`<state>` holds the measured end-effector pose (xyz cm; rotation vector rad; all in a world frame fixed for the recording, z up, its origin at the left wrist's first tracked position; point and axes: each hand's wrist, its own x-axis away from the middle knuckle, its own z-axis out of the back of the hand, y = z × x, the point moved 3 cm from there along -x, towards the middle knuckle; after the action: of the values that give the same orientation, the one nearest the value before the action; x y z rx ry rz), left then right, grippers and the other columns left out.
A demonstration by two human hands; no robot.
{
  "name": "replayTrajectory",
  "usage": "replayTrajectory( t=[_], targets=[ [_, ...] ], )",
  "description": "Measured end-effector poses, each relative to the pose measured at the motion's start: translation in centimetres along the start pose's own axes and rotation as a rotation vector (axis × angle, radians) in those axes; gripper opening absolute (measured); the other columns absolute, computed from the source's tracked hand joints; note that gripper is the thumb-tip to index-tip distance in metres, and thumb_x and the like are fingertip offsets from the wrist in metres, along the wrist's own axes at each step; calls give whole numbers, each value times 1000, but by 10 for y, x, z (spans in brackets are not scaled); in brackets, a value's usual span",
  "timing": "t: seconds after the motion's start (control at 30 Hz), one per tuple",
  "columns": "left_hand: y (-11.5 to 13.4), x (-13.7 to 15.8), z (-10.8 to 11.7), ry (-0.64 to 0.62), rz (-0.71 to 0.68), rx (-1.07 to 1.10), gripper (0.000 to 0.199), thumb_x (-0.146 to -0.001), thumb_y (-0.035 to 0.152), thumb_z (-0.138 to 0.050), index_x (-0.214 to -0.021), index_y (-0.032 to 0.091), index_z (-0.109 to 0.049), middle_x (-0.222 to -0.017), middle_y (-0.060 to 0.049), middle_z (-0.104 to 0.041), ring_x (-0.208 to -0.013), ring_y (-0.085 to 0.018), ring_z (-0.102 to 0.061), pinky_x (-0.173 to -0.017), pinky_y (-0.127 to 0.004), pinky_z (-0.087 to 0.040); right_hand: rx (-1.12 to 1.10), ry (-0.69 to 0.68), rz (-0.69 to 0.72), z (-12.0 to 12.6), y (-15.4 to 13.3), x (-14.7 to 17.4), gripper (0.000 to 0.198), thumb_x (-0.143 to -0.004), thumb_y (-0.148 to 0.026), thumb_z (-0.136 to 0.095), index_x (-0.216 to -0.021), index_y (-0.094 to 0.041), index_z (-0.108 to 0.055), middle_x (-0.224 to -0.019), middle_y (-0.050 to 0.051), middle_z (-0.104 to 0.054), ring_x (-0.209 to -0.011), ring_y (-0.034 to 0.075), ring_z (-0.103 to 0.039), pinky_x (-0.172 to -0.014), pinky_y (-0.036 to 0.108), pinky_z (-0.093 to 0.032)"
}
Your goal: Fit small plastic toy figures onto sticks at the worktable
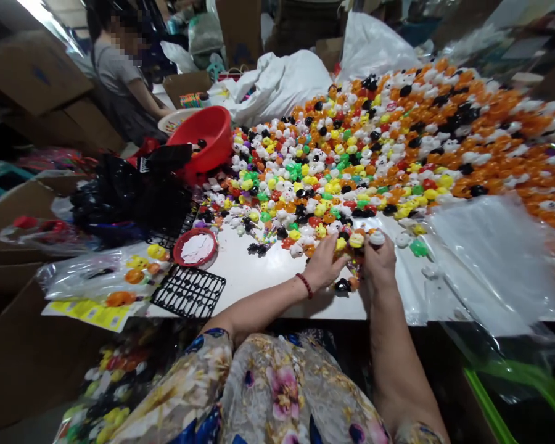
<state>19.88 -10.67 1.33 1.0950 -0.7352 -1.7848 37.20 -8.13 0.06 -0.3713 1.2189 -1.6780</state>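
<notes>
On the white table, my left hand is curled against the near edge of a pile of small plastic toys. A yellow toy is at its fingertips, and its thumb points toward my other hand. My right hand is closed around a white toy whose top shows above the fingers. Between both hands sits another yellow toy. A black-and-white toy lies just below them. My fingers partly hide what they grip.
Clear plastic bags lie at the right. On the left are a black plastic grid, a red dish with white paper slips, and a big red basin. A person is at the back left. A green-rimmed bin stands below right.
</notes>
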Motion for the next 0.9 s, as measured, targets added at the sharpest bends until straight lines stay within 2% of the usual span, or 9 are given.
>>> replayTrajectory(
  t=[0.1,0.17,0.3,0.4,0.47,0.53,0.63,0.77,0.9],
  targets=[
    [-16,14,13,39,-37,-151,45,-87,12,-50,-131,19,-48,-132,-13,-55,-127,-26,-49,-111,-47,-41,125,104,96,14,-6,15,49,-82,-41,-55,-121,-12,-63,-131,21,-55,-126,32,-51,-107,49,-40],
    [-32,24,29,36,1,-289,43,-84,6,-46,-126,17,-52,-126,-15,-57,-121,-26,-52,-109,-47,-42,98,59,184,17,-12,41,44,-82,-36,-54,-118,-14,-66,-125,18,-61,-119,30,-57,-103,47,-45],
    [-60,25,55,-120,73,-475,32,-87,10,-48,-116,18,-59,-116,-13,-58,-108,-27,-56,-97,-44,-48,-60,-299,210,-4,-18,101,30,-80,-32,-54,-99,-20,-73,-94,9,-74,-88,25,-69,-81,39,-56],
    [-68,20,62,-204,118,-420,27,-88,13,-52,-112,20,-61,-107,-10,-57,-96,-24,-59,-87,-38,-51,-58,-552,192,-26,-18,121,25,-72,-28,-56,-88,-22,-74,-85,6,-75,-79,25,-69,-73,36,-56],
    [-68,20,66,-122,187,-298,25,-84,11,-56,-106,20,-62,-106,-8,-56,-94,-21,-59,-87,-36,-51,29,-635,148,-35,-17,116,19,-70,-27,-55,-77,-23,-71,-76,5,-73,-73,23,-66,-68,34,-53],
    [-66,25,73,39,314,-95,22,-79,9,-61,-98,21,-61,-103,-5,-55,-93,-19,-59,-88,-34,-50,95,-648,65,-37,-17,102,16,-73,-31,-54,-67,-22,-66,-66,3,-68,-67,22,-62,-63,32,-49],
    [-65,38,82,210,611,408,19,-78,15,-66,-88,22,-52,-89,0,-56,-86,-15,-63,-80,-29,-52,102,-635,-30,-36,-27,85,24,-76,-43,-58,-70,-20,-63,-64,2,-64,-65,21,-60,-61,31,-48],
    [-54,51,90,176,868,971,27,-77,28,-73,-86,21,-49,-77,2,-61,-70,-11,-64,-60,-18,-47,-2,-615,10,-39,-47,96,38,-85,-51,-52,-102,-19,-63,-85,6,-70,-77,22,-64,-72,35,-53],
    [-41,58,96,125,896,1081,28,-78,34,-75,-85,18,-53,-74,0,-64,-57,-6,-56,-53,-15,-41,-106,-591,156,-46,-59,128,47,-95,-49,-40,-126,-19,-58,-117,13,-70,-108,26,-64,-94,41,-52]
  ],
)
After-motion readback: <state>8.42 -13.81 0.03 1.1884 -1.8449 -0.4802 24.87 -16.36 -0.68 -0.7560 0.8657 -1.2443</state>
